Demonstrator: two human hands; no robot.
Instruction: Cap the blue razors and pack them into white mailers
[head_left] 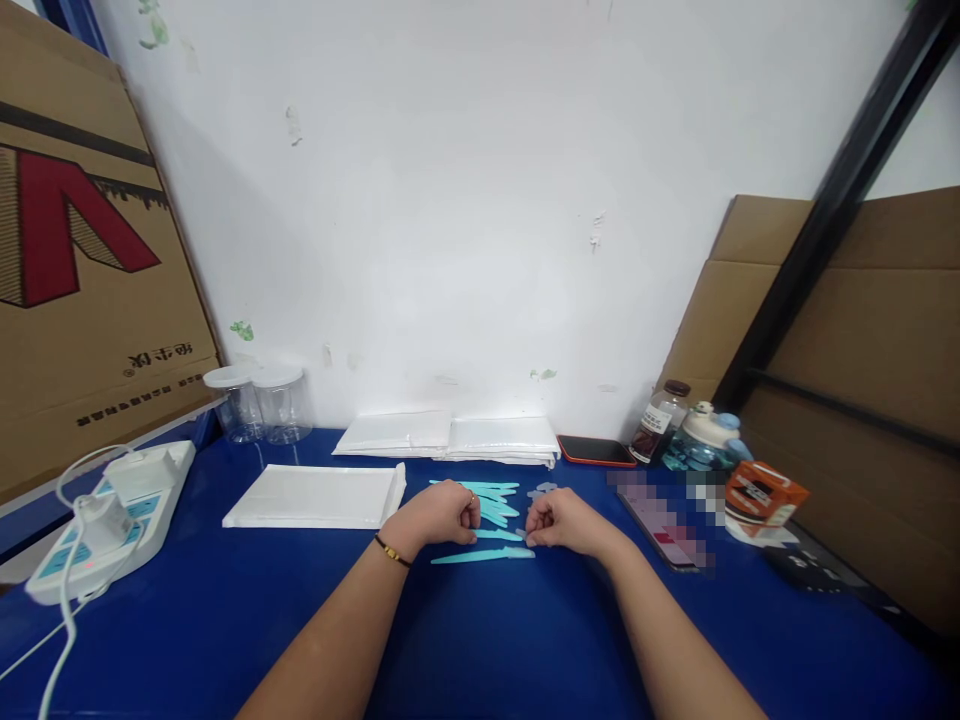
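Note:
My left hand is closed on the handle of a turquoise eyebrow razor, whose blade end points right. Facing it, my right hand pinches a small translucent cap at the tip of that razor; whether the cap is seated cannot be made out. Closer to me, another eyebrow razor with a clear cap on its right end lies flat on the table. Behind my hands is a loose pile of turquoise razors. Several loose translucent caps lie just behind my right hand.
On the blue table, a white packet lies left, with stacked white packets by the wall. Clear jars and a power strip stand left. Phones, bottles and an orange box are right.

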